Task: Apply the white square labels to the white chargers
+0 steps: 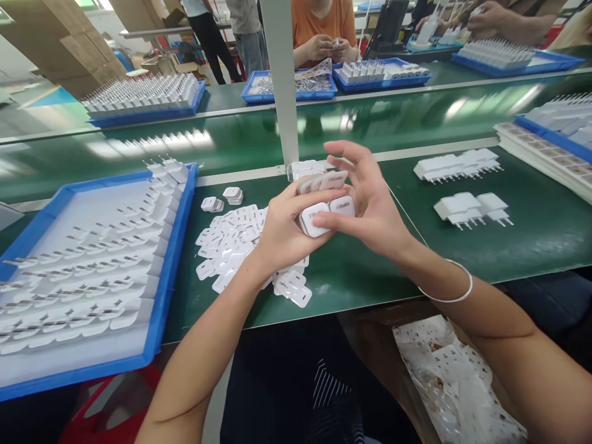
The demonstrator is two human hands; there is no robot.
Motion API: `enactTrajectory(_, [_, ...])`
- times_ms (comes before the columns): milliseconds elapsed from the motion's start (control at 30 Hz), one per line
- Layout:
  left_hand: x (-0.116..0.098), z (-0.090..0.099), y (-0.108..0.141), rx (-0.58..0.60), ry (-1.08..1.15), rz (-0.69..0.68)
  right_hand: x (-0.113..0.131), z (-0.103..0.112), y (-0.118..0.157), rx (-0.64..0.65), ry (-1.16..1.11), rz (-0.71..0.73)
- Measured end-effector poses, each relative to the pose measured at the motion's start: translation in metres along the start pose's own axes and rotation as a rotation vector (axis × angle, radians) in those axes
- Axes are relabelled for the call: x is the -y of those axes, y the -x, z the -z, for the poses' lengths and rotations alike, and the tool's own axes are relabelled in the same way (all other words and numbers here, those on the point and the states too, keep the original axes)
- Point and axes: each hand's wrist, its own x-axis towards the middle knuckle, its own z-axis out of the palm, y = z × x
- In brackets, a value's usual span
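On the green worktop [361,283], a blue tray [158,314] of white plugs [139,277] stands left of a heap of white cards [234,237]. Above the worktop, the right hand [377,206] has fingers spread, its thumb against one of two lettered blocks [309,223]; the left hand [285,231] curls its fingers around them and, seemingly, some thin printed pieces [326,180].

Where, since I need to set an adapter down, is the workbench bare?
Between the loose white plug adapters at right and the near edge, green workbench lies bare. It's crowded left, with the blue tray and card pile.
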Motion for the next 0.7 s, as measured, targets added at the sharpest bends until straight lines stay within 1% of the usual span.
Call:
enactTrajectory(233, [0.001, 0.0, 0.0, 0.003, 0.057, 0.03, 0.003, 0.009, -0.006, 0.002, -0.043, 0.007])
enactTrajectory(333, [-0.003, 0.001, 0.0, -0.006, 0.084, 0.064, 0.004, 0.009, -0.007, 0.044, -0.059, 0.0])
enactTrajectory(500, [-0.008, 0.0, 0.001, -0.003, 0.147, 0.097, 0.0, 0.01, -0.007, 0.142, -0.144, -0.057])
enactTrajectory(600, [-0.006, 0.0, 0.001, -0.018, 0.172, 0.099, 0.0, 0.011, -0.008, 0.155, -0.207, -0.085])
enactTrajectory(700, [-0.004, 0.0, 0.002, -0.039, 0.173, 0.096, 0.001, 0.013, -0.01, 0.217, -0.363, -0.18])
